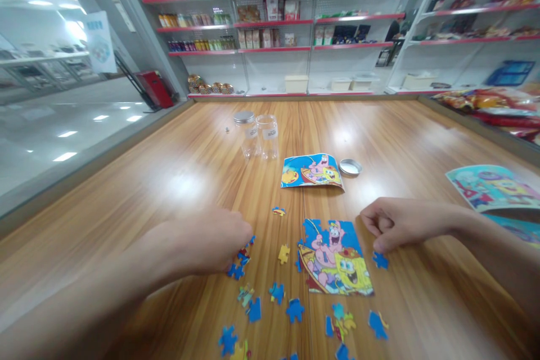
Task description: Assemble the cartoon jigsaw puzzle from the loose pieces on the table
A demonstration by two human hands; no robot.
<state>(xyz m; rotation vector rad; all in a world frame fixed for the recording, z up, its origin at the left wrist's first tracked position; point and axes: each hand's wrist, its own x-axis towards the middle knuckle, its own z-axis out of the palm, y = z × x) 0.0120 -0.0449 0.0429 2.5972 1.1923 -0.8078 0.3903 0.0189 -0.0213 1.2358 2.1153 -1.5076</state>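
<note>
A partly joined jigsaw puzzle (335, 259) with cartoon figures in a boat lies flat on the table. My left hand (211, 236) is over a small group of blue puzzle pieces (238, 268); it is smeared and its fingers are hidden. Just right of the puzzle, my right hand (394, 224) rests with its fingers curled closed and nothing seen in them. Below its thumb lies a blue puzzle piece (380, 260). A yellow piece (284, 253) lies between my left hand and the puzzle. Several loose pieces, among them a blue one (295, 310), are spread nearer to me.
Behind the puzzle lies a curled picture sheet (313, 171) beside a metal lid (350, 167). Farther back stand a lidded clear jar (250, 138) and an open one (268, 140). More printed sheets (493, 185) are at the right. Stocked shelves (274, 22) line the wall beyond.
</note>
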